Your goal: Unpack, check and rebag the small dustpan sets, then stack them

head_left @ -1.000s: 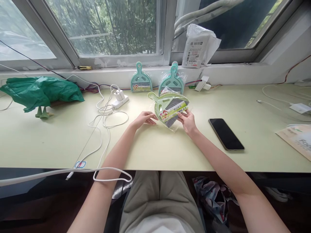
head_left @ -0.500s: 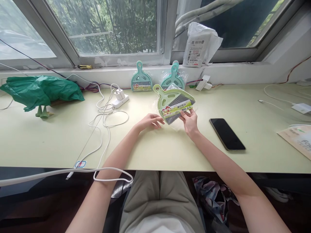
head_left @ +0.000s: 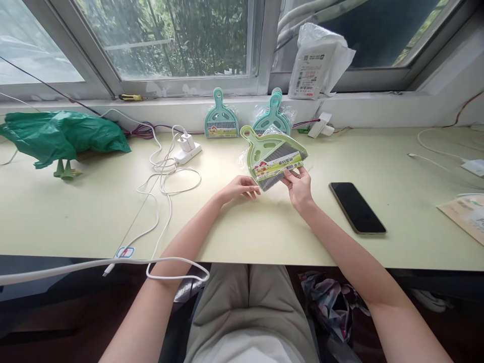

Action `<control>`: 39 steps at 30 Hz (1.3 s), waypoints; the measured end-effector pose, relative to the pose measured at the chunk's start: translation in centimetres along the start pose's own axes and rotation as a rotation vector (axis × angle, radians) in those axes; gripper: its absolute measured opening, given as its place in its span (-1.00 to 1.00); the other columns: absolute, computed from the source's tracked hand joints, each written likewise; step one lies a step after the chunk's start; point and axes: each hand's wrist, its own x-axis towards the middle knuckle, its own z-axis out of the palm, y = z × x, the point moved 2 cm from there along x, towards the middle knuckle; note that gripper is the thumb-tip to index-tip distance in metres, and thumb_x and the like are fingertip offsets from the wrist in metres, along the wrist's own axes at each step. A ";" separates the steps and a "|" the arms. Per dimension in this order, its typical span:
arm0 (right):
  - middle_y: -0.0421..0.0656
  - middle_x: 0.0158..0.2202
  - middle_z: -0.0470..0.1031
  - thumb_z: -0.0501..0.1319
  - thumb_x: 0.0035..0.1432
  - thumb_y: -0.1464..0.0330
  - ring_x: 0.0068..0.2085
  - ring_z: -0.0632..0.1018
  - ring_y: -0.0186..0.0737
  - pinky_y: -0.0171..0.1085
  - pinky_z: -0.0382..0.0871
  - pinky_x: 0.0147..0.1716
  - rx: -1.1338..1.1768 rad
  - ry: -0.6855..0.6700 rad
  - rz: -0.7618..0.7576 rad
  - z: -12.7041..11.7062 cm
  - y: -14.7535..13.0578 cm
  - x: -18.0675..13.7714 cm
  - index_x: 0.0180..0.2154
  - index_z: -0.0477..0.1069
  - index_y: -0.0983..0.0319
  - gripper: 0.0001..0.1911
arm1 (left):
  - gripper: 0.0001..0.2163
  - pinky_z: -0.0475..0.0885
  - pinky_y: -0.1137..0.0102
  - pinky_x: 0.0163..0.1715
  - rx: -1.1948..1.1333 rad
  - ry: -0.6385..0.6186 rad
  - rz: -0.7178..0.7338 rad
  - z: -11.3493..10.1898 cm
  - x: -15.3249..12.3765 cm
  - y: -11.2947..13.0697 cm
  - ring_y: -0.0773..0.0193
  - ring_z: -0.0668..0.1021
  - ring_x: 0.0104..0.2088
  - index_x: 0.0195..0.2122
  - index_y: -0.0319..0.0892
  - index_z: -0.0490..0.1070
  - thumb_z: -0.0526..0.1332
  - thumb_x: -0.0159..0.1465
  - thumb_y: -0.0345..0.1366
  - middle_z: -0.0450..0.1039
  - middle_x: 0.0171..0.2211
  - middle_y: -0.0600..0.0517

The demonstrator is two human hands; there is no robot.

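Observation:
A light green dustpan-and-brush set [head_left: 278, 160], in clear wrap with a printed label band, is tilted above the table with its handle at upper left. My right hand [head_left: 300, 190] grips its lower right edge, thumb over the front by the label. My left hand [head_left: 241, 188] is beside the set's lower left corner, fingers loosely bent and slightly apart; whether the fingertips touch the wrap I cannot tell. Behind, a teal dustpan set [head_left: 221, 118] leans on the wall, and a stack of teal dustpan sets [head_left: 273, 115] is partly hidden by the green one.
A black phone [head_left: 357, 207] lies to the right. White cables [head_left: 166, 186] and a power strip [head_left: 188, 153] occupy the left side, with a green plastic bag [head_left: 64, 133] farther left. On the sill are a yellow cutter [head_left: 130, 97] and a white bagged package [head_left: 313, 68].
The camera view has shifted slightly. My left fingers are drawn a little closer together by the set's corner. The green set stays in my right hand at nearly the same tilt.

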 end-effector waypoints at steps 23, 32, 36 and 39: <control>-0.17 -0.22 0.60 0.46 -0.14 0.22 -0.13 0.62 -0.14 -0.06 0.54 -0.01 -0.068 -0.103 0.074 0.0 -0.1 -0.2 -0.12 0.39 0.14 -0.49 | -0.43 0.52 0.38 -0.32 -0.059 0.316 0.005 -4.4 -0.7 -0.5 0.28 0.63 -0.33 0.01 -0.17 0.34 0.23 0.14 0.16 0.51 -0.11 -0.11; -0.17 -0.26 0.63 0.51 -0.21 0.21 -0.20 0.65 -0.11 0.00 0.56 -0.04 -0.112 -0.202 0.145 1.2 -0.9 -1.0 -0.12 0.42 0.16 -0.44 | -0.54 0.47 0.40 -0.27 -0.011 0.552 0.059 -7.3 -1.6 -0.6 0.30 0.60 -0.35 -0.22 -0.24 0.53 0.31 0.08 0.08 0.59 -0.22 -0.12; -0.16 -0.27 0.64 0.51 -0.22 0.20 -0.21 0.65 -0.10 0.01 0.56 -0.06 -0.129 -0.219 0.158 1.1 -0.9 -0.9 -0.13 0.42 0.17 -0.42 | -0.53 0.46 0.39 -0.22 -0.006 0.529 0.042 -7.6 -1.9 -0.4 0.27 0.61 -0.29 -0.18 -0.22 0.53 0.31 0.07 0.08 0.57 -0.12 -0.14; -0.15 -0.27 0.64 0.51 -0.22 0.19 -0.21 0.65 -0.10 0.01 0.56 -0.06 -0.147 -0.228 0.152 0.7 -1.0 -0.7 -0.12 0.43 0.17 -0.42 | -0.52 0.44 0.34 -0.10 0.023 0.562 0.090 -8.1 -2.1 0.1 0.20 0.59 -0.11 -0.02 -0.14 0.46 0.29 0.10 0.00 0.49 0.05 -0.12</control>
